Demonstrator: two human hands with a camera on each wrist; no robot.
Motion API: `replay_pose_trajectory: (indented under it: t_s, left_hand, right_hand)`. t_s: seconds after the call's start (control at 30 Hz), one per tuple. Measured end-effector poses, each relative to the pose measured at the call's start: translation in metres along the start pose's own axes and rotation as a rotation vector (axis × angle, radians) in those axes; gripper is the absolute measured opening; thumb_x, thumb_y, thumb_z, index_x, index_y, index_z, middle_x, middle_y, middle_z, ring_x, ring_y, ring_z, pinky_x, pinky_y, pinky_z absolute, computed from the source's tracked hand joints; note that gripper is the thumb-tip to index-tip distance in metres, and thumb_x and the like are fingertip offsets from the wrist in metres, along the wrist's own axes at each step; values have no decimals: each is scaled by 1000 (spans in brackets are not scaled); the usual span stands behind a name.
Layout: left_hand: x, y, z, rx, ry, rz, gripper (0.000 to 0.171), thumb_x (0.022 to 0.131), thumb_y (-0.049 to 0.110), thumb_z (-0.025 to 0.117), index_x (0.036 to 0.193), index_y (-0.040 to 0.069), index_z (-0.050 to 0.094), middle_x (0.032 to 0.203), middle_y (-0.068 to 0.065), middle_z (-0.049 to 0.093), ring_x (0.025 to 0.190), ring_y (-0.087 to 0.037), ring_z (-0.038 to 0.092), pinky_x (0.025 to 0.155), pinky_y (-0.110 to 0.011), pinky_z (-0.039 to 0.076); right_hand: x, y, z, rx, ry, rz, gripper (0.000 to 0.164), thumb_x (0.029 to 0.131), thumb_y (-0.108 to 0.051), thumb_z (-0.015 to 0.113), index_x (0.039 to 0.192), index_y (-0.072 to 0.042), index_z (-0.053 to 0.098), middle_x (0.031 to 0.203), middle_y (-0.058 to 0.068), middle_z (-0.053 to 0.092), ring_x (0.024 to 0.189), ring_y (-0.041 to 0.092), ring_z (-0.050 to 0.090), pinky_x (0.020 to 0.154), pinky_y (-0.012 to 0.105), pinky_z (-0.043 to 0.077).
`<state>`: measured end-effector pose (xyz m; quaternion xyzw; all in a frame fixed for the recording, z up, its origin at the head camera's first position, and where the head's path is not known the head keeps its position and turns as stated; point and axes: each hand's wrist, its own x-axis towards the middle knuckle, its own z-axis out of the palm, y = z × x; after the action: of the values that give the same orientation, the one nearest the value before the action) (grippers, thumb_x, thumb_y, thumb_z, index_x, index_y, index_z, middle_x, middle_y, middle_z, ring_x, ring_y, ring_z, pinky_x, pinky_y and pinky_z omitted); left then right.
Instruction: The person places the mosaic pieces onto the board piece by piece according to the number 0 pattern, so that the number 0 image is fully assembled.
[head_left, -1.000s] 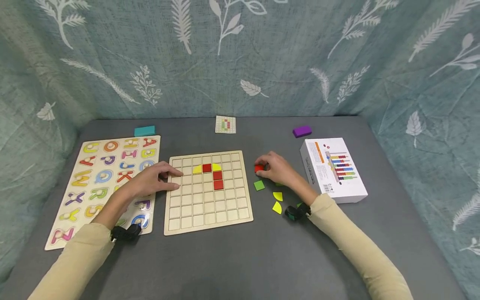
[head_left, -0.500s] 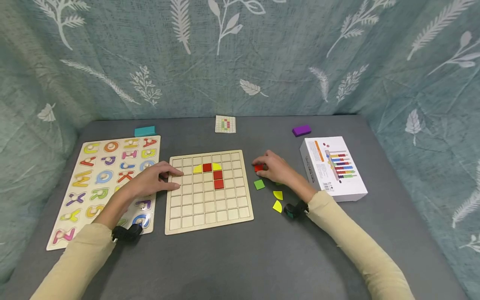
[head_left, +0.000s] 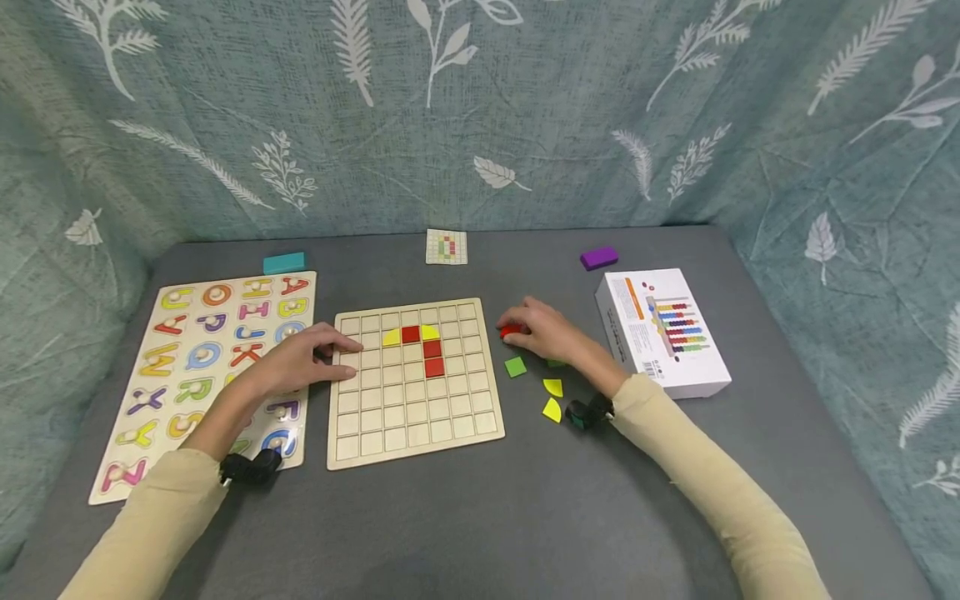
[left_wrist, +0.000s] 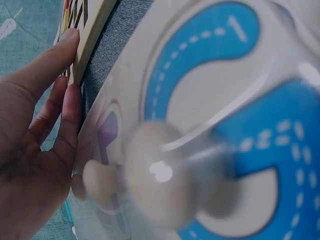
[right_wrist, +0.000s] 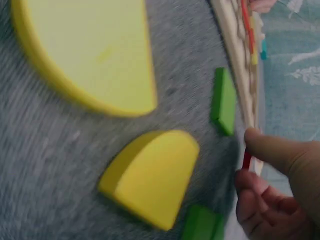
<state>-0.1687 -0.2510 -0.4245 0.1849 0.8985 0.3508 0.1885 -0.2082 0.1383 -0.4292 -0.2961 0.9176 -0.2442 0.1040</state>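
My left hand (head_left: 303, 358) rests its thumb and fingertips on the left edge of a wooden grid board (head_left: 416, 417). On the board lie red square tiles (head_left: 434, 367) and two yellow quarter-round tiles (head_left: 392, 337). Right of the board, my right hand (head_left: 547, 333) pinches a red square tile (head_left: 510, 331) between thumb and fingers; in the right wrist view this red tile (right_wrist: 247, 159) shows edge-on. Just below that hand lies a green square tile (head_left: 515, 367). Two loose yellow quarter-round tiles (head_left: 552, 387) are nearer the wrist; another green tile (head_left: 557, 363) is partly hidden by the hand.
An alphabet peg puzzle (head_left: 161, 408) lies under the left forearm. A white abacus box (head_left: 667, 333) stands at right. Along the back are a teal block (head_left: 284, 263), a pattern card (head_left: 446, 247) and a purple block (head_left: 599, 258). A patterned curtain (head_left: 405, 150) encloses the table.
My right hand has shifted slightly left and away from me with the red tile, which looks more tilted now. The left hand stays on the board's edge; the whole view has shifted a little.
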Motion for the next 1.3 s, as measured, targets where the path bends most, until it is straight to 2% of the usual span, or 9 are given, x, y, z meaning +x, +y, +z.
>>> replay_pose_trajectory:
  t_s: [0.2,0.3,0.43,0.53,0.63,0.87,1.1,1.3]
  left_hand:
    - [1,-2,1,10,1,-34,41,88,26,72,125,9,65,107,-8,55,90,-15,46,76,-24,43]
    - [1,-3,1,12,1,-42,40,89,26,72,125,9,65,107,-8,55,90,-16,46,76,-24,42]
    - [1,-3,0,2,5,-29,41,88,26,72,124,9,65,107,-8,55,90,-16,46,77,-23,42]
    - [1,-3,0,-2,7,-20,40,88,25,72,124,8,65,107,-8,55,91,-15,46,78,-23,42]
    - [1,-3,0,-1,3,-24,40,88,25,72,125,9,65,109,-8,56,92,-15,46,78,-23,43]
    - [1,-3,0,-10,-2,-21,41,89,27,71,125,8,65,112,-9,55,94,-16,48,80,-23,43]
    - [-1,-1,0,-4,4,-18,40,89,26,72,124,9,65,108,-8,56,92,-15,45,77,-22,42]
    - [0,-1,0,-4,2,-22,40,89,26,72,125,9,65,108,-8,55,92,-15,45,77,-22,42]
  right_hand:
    - [-1,-27,5,87,6,-164,25,91,-18,69,113,-7,70,98,9,61,82,17,54,71,26,45]
    - [-1,-46,13,121,-26,-241,25,89,-16,71,112,-7,71,98,8,61,82,15,57,73,22,48]
    - [1,-66,27,114,-73,-314,22,89,-16,71,110,-9,71,97,7,60,82,13,60,73,14,48]
    - [3,-75,36,96,-94,-329,21,88,-15,71,109,-10,71,97,6,60,83,13,61,73,12,47]
    - [5,-79,41,111,-117,-309,21,88,-11,70,109,-10,70,100,6,59,84,12,61,74,13,47]
    - [6,-85,46,54,-145,-301,22,89,-10,68,111,-12,70,102,5,59,81,12,59,72,19,45]
    - [4,-85,47,-7,-133,-293,24,89,-9,66,111,-13,73,98,5,60,79,12,55,68,19,42]
    - [3,-85,49,-34,-60,-349,20,90,-9,66,107,-11,76,92,6,62,74,11,52,65,18,39]
